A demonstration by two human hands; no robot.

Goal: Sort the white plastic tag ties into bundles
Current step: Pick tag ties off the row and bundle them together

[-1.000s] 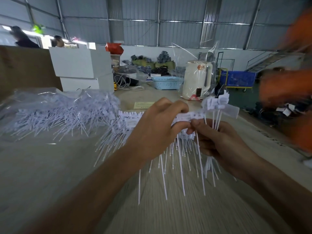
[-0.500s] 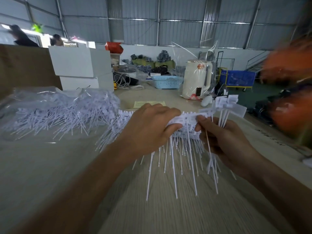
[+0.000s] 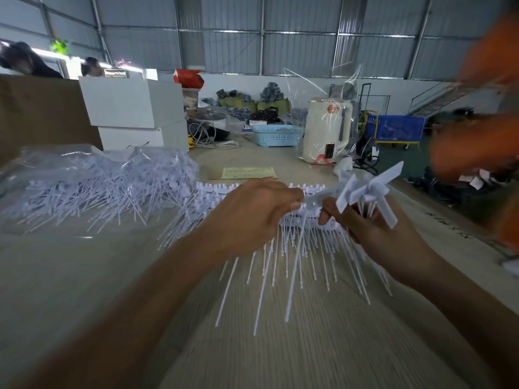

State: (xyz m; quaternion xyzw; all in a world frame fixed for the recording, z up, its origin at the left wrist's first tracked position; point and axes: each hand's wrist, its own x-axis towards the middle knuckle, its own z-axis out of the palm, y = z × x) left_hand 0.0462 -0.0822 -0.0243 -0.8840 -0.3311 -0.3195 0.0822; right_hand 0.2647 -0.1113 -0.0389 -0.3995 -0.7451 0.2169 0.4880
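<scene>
A connected strip of white tag ties hangs in front of me, its thin tails pointing down toward the wooden table. My left hand pinches the strip's top edge from the left. My right hand grips a small bundle of separated tag ties, their flat flags fanned out above my fingers, and its thumb touches the strip's right end. More strips of ties lie behind my left hand. A big loose heap of tag ties in clear plastic lies at the left.
White boxes and brown cardboard stand at the back left. A cream kettle in plastic wrap, a blue basket and a yellow paper slip sit farther back. A blurred orange shape fills the right edge.
Both hands have dropped slightly with the strip. The flags of the bundle in my right hand have fanned out and tilted. The orange shape at the right keeps shifting.
</scene>
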